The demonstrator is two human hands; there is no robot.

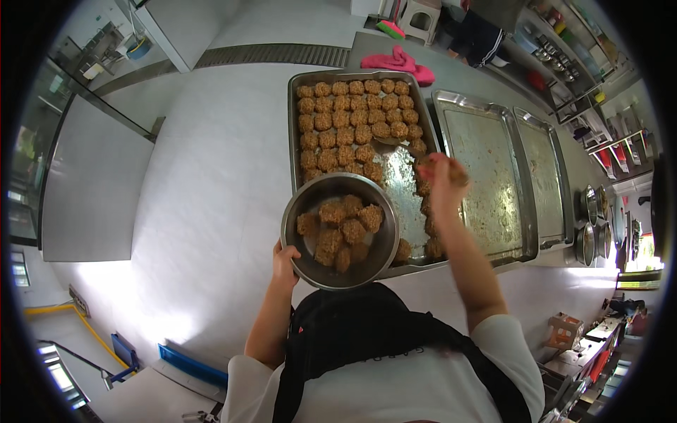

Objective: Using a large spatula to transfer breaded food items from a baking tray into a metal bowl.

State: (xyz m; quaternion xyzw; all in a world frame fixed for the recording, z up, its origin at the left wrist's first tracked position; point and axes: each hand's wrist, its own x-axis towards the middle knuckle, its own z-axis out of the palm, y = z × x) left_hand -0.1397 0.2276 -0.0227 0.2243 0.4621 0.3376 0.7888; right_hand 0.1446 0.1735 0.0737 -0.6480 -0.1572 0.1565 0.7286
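Observation:
My left hand (285, 264) grips the rim of a round stainless steel bowl (391, 248), held over the near left part of a metal baking tray (292, 121). Several browned, crumb-textured balls (331, 212) lie heaped in the bowl. More such balls (342, 119) sit in rows across the tray, with a column along its right side. Above the tray's right edge, my right hand (445, 182), slightly blurred, closes around the handle of a spatula (391, 141). Its blade is among the balls, partly hidden. Shiny greasy metal shows in the tray's middle.
Two more oil-stained metal trays (478, 174) (547, 180) lie to the right. Past them stand several metal bowls (586, 243). A pink cloth (396, 64) rests behind the near tray. Another person (478, 37) is at the far side, by a stool (419, 20) and shelves.

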